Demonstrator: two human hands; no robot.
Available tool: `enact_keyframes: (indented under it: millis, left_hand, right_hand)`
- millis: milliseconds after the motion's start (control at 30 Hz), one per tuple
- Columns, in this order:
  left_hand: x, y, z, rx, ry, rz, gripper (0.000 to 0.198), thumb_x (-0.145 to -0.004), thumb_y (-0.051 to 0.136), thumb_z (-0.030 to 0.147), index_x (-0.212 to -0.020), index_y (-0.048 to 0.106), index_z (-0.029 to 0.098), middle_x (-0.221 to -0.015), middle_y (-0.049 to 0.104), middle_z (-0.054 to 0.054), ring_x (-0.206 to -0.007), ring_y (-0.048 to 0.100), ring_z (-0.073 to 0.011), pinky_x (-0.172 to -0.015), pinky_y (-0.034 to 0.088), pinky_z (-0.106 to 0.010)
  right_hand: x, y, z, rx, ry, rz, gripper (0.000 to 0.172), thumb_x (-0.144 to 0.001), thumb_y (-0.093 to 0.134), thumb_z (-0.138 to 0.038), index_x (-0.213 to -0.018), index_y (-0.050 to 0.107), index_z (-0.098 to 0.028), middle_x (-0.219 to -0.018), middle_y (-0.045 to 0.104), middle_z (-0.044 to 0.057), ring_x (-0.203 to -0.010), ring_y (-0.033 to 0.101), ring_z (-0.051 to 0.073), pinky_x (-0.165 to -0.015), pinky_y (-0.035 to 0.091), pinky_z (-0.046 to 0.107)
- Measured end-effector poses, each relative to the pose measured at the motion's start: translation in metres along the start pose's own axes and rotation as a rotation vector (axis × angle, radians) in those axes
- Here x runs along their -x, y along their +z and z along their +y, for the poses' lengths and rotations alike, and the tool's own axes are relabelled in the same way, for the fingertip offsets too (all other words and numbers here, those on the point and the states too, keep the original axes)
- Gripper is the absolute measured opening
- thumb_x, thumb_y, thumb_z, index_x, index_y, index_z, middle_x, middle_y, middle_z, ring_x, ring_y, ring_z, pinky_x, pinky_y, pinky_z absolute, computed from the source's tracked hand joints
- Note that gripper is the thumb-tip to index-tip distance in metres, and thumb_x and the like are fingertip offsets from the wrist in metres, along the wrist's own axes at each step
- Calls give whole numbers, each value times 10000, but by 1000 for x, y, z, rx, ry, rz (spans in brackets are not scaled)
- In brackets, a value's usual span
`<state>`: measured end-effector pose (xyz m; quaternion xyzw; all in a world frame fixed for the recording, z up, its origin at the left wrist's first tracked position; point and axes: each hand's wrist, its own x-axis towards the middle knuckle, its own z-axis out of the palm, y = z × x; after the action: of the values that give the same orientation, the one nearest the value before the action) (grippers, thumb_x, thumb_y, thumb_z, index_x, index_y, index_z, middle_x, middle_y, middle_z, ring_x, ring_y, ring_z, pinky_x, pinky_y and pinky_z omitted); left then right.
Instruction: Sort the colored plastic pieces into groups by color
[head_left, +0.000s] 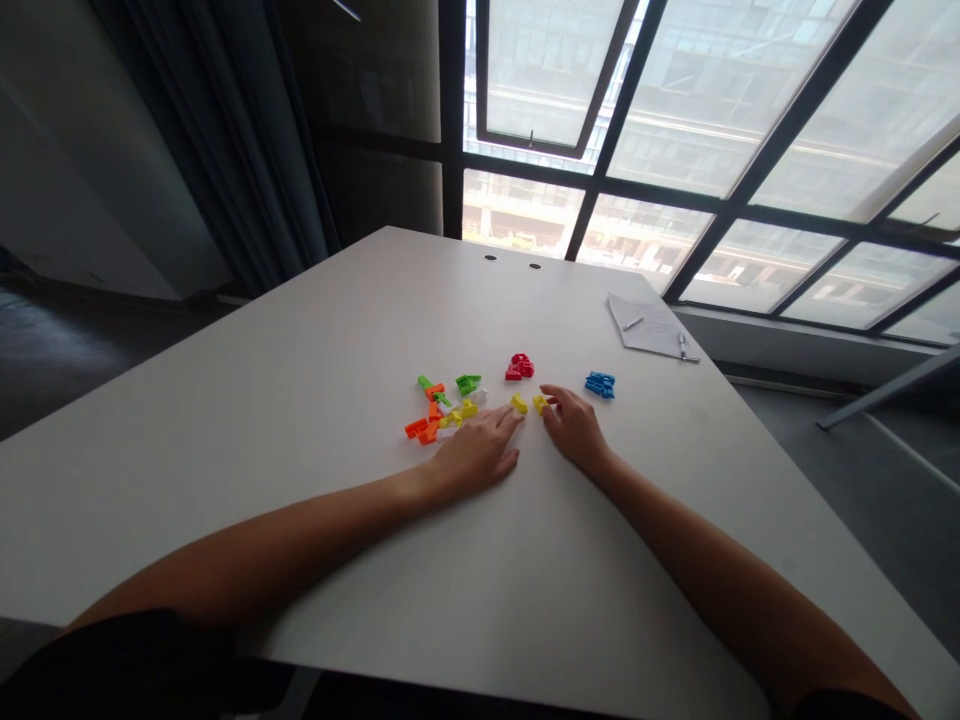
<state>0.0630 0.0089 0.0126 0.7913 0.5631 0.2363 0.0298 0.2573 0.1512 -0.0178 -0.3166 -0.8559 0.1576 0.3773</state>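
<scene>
nothing readable in view

This looks like an office: a white worktop [300, 400] with papers [649, 325] and a pen [684, 347] stands beside tall black-framed windows [720, 130] and dark curtains [277, 130].

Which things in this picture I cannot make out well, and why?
Head view:
Pale plastic pieces: the left hand covers part of them.
Yellow piece: too small to tell if the right hand touches it.
Sheet of paper: any writing is too small to read.
Left dark sleeve: cut off by the bottom edge.
</scene>
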Motion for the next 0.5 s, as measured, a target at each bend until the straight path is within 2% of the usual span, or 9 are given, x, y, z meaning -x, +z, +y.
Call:
enact_keyframes:
  millis: [133,267,333,500]
  left_hand:
    - [-4,10,0,83,9,-25,486,-951,616,218,-1428,559,142,-1466,624,-190,-1419,552,-332,-1215,464,-514]
    - [-11,15,-9,132,-82,28,574,-940,663,296,-1468,487,160,-1588,502,-207,-1518,447,-364,-1250,407,-573]
    - [-15,17,-13,134,-115,9,623,-947,672,345,-1495,446,153,-1602,474,-226,-1545,407,-382,-1256,388,-596]
    - [-18,18,-11,129,-35,-46,559,-960,667,344,-1443,482,131,-1489,568,-231,-1451,519,-362,-1225,447,-530]
  right_hand:
    - [1,2,1,-1,-47,-37,383,-925,553,-174,-1287,677,-193,-1207,778,121,-961,758,234,-939,601,389]
    - [1,1,1,16,-57,-61,430,-919,542,-149,-1334,649,-181,-1228,768,134,-967,751,238,-946,596,399]
    - [0,1,0,29,-67,-79,453,-918,541,-149,-1361,636,-175,-1249,760,142,-1002,740,250,-971,588,418]
    - [1,1,2,59,-78,-97,449,-944,532,-176,-1383,628,-164,-1268,746,162,-1121,705,292,-1016,568,458]
